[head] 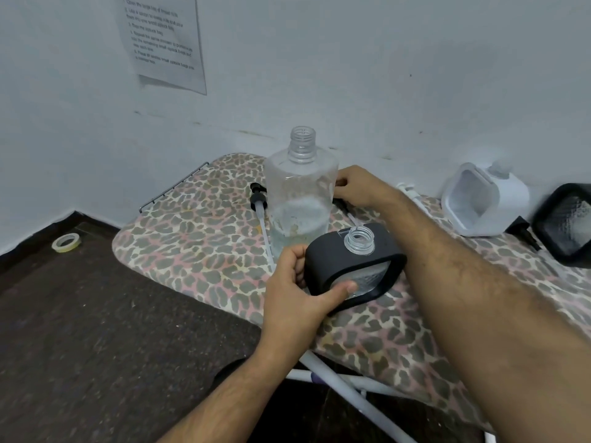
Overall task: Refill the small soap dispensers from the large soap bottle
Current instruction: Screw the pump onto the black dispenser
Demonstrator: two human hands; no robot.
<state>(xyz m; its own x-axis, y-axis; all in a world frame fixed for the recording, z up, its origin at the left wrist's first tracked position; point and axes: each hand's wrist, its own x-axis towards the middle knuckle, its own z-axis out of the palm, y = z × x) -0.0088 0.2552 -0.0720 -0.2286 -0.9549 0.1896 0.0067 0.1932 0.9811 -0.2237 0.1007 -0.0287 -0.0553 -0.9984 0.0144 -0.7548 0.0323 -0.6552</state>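
A large clear soap bottle [300,193] stands upright and uncapped on the leopard-print board [204,238], with liquid in its lower third. My right hand [358,187] grips its right side. In front of it a small black dispenser [332,260] with an open clear neck stands on the board, and my left hand [297,292] grips its left end, thumb across the clear front. A black pump head with a long tube [260,206] lies left of the large bottle.
A white dispenser [483,203] and another black one [566,222] lie on their sides at the right end of the board. A tape roll [66,242] sits on the dark floor at left. The wall is close behind. White metal legs [345,385] show below.
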